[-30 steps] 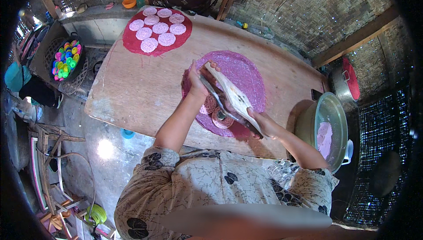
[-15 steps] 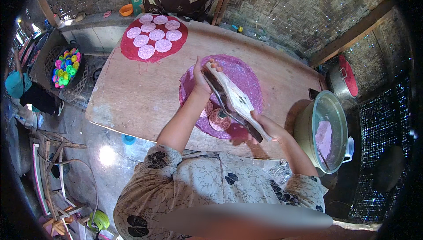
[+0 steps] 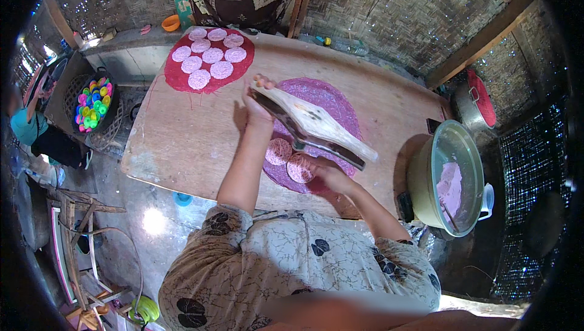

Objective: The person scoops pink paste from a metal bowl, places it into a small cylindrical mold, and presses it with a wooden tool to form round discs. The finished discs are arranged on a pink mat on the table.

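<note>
Wooden tool (image 3: 322, 123), in left hand (image 3: 257, 108), tilted

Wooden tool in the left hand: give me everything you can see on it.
The wooden tool is long, widest mid-length, with a pale, worn-looking face bearing small dark marks. A darker brown layer runs along its near side, and a short stub shows beneath its middle. It slants from upper left to lower right above the purple round mat. The left hand grips its upper-left end. Its underside is mostly hidden.
</note>
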Demonstrator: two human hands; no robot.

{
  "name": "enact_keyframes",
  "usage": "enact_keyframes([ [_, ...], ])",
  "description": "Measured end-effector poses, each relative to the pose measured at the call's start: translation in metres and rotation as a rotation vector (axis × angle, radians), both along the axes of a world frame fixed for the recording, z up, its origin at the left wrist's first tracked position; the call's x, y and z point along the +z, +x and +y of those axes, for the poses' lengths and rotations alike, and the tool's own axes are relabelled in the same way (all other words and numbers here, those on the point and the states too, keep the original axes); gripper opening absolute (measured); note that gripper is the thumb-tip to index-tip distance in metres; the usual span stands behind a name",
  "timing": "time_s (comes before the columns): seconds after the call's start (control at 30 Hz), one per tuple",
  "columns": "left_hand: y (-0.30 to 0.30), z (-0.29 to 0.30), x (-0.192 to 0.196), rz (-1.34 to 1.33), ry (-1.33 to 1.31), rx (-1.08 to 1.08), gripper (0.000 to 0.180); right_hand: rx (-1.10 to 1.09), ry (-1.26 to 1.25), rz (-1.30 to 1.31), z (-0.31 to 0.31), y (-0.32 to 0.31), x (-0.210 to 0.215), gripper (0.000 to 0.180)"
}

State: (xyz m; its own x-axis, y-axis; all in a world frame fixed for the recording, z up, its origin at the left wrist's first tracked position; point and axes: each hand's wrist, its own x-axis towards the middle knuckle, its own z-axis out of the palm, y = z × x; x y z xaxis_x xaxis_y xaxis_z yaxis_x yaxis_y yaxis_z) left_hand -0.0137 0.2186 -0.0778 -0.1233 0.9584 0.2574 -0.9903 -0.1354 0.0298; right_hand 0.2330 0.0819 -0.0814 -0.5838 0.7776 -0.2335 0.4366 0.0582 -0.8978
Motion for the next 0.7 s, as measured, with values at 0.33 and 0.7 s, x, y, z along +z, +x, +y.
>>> enact_keyframes([
  [0.33,-0.111,-0.124,0.145,0.449,0.366,-0.114,0.090,0.066,0.674,-0.267,0.006,0.011,0.007,0.096],
  [0.7,-0.079,-0.180,0.150,0.942,0.356,-0.125,0.108,-0.079,0.431,-0.234,-0.010,0.014,0.027,0.112],
])
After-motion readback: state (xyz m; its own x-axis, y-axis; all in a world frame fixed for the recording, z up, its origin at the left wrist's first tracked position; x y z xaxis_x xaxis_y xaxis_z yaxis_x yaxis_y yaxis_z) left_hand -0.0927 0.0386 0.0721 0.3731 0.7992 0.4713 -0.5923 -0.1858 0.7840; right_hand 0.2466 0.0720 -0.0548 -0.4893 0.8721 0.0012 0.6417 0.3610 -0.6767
